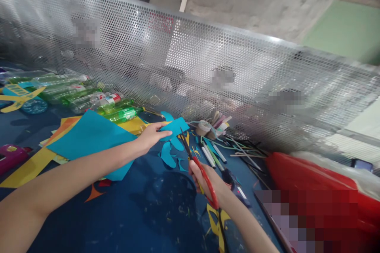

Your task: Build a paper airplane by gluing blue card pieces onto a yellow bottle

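Observation:
Over the blue table, my left hand (152, 137) pinches a strip of turquoise paper (177, 127) between thumb and fingers. My right hand (208, 180) is wrapped around the handles of red-handled scissors (211, 189). Their dark blades point up and away, with the tips at the near edge of the strip. Whether the blades have paper between them I cannot tell. Cut turquoise pieces (168, 155) and small scraps lie on the table just below the strip. A large turquoise sheet (89, 138) rests under my left forearm on top of yellow and orange paper.
Green and clear plastic bottles (124, 114) lie in a row at the back left. Markers (208, 155), a cup of tools (204, 128) and a dark glue gun (237, 189) are on the right. A perforated metal screen (142, 55) runs behind the table. A red bag (311, 178) sits right.

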`<state>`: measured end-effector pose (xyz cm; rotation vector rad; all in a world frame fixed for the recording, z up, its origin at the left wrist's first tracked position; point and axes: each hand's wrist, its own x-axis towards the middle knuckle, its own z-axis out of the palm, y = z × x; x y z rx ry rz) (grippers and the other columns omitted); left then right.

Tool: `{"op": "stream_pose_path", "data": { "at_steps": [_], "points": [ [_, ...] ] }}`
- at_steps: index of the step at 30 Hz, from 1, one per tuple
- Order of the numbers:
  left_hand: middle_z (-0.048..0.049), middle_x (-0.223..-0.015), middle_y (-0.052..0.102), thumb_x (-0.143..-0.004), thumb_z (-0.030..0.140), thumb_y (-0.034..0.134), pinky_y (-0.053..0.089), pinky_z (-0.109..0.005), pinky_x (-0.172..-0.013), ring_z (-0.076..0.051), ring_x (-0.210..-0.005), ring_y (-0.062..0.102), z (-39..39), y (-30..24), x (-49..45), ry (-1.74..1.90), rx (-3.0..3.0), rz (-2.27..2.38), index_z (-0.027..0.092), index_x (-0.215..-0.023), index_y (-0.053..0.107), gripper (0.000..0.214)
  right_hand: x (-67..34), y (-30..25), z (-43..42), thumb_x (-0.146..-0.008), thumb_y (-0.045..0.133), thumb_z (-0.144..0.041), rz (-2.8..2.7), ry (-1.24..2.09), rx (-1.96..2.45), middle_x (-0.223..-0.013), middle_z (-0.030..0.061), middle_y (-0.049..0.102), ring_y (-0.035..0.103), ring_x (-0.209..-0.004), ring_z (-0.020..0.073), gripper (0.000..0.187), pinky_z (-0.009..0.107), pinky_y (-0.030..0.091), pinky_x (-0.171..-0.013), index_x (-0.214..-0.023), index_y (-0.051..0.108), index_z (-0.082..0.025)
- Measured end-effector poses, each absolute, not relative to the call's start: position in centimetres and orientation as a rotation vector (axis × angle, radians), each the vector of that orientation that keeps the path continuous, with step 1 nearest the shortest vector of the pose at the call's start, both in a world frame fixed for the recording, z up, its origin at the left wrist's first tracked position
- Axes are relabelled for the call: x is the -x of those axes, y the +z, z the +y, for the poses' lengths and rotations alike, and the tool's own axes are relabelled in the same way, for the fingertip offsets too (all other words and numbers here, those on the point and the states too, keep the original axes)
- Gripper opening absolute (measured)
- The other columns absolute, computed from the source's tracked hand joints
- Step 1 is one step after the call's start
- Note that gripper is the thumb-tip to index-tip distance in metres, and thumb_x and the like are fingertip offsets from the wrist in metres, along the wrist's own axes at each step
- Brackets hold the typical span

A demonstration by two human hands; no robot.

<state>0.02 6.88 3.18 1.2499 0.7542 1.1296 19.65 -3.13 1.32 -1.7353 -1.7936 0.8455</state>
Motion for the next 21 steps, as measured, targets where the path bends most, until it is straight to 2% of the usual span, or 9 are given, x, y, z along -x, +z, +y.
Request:
{"op": "stream_pose_path", "data": {
  "at_steps": [7,21],
  "points": [
    [-0.0033,-0.085,0.07,-0.068,0.024,0.067,0.046,-0.027,-0.066,-0.016,-0.073,0.062,6.7,2.9,-0.2,1.106,-1.359,0.787,0.019,-0.084,0.068,0.017,-19.3,1.8,-3.3,-0.084,0.026,-0.061,-1.886,0.684,1.711,-0.056,-0.0006,0.05,0.047,-0.052,0.0144,0.051,0.026,0.038,-0.05,-0.067,0.051,-0.02],
    [-0.0065,-0.09,0.069,-0.072,0.029,0.066,0.048,-0.034,-0.079,-0.018,-0.081,0.063,7.0,2.1,-0.4,1.048,-1.436,0.673,0.017,-0.088,0.067,0.021,-18.8,2.3,-3.5,-0.084,0.026,-0.061,-1.918,0.666,1.733,-0.056,-0.0005,0.049,0.048,-0.055,0.0149,0.051,0.026,0.04,-0.052,-0.067,0.05,-0.02]
  ]
}}
